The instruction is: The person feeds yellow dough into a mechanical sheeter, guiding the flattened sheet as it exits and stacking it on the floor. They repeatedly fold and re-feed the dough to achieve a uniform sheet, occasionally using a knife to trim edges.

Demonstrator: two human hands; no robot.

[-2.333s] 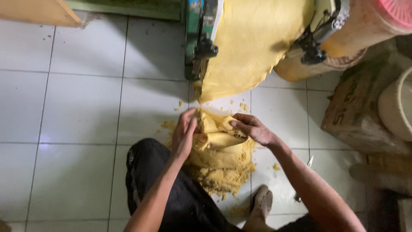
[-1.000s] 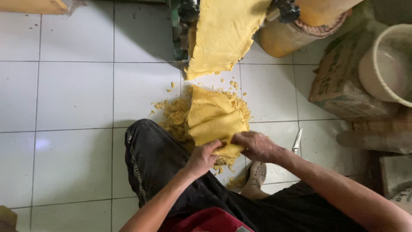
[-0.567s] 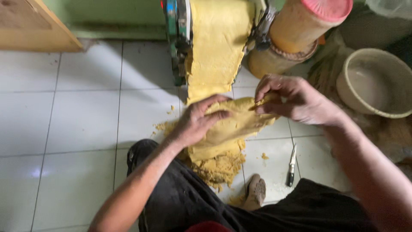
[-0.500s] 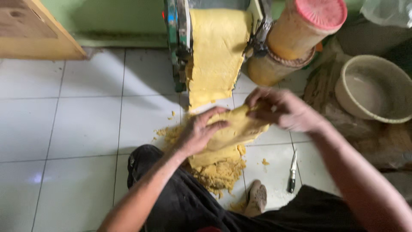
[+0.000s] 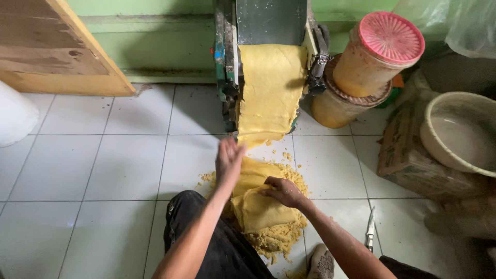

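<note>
A wide sheet of yellow dough (image 5: pixel 269 90) hangs down out of a green rolling machine (image 5: pixel 227 57) at the top centre. Below it, a folded stack of the same dough (image 5: pixel 258 204) lies on the white tiled floor, ringed by yellow crumbs (image 5: pixel 279 237). My left hand (image 5: pixel 229 159) is raised just under the sheet's lower edge with its fingers spread and nothing in it. My right hand (image 5: pixel 281 190) rests palm down on the folded stack, fingers curled over its top fold. My knee in black trousers (image 5: pixel 206 243) is beside the pile.
Two stacked orange tubs, the top one with a red lid (image 5: pixel 391 36), stand right of the machine. A pale basin (image 5: pixel 460 132) sits on a cardboard box (image 5: pixel 408 155) at the right. A small knife (image 5: pixel 370 233) lies on the tiles. A wooden panel (image 5: pixel 57 51) leans at top left.
My hands had lifted the folded dough toward the machine; now it lies back on the floor. My left hand has let go and risen to the hanging sheet. My right hand stays on the stack.
</note>
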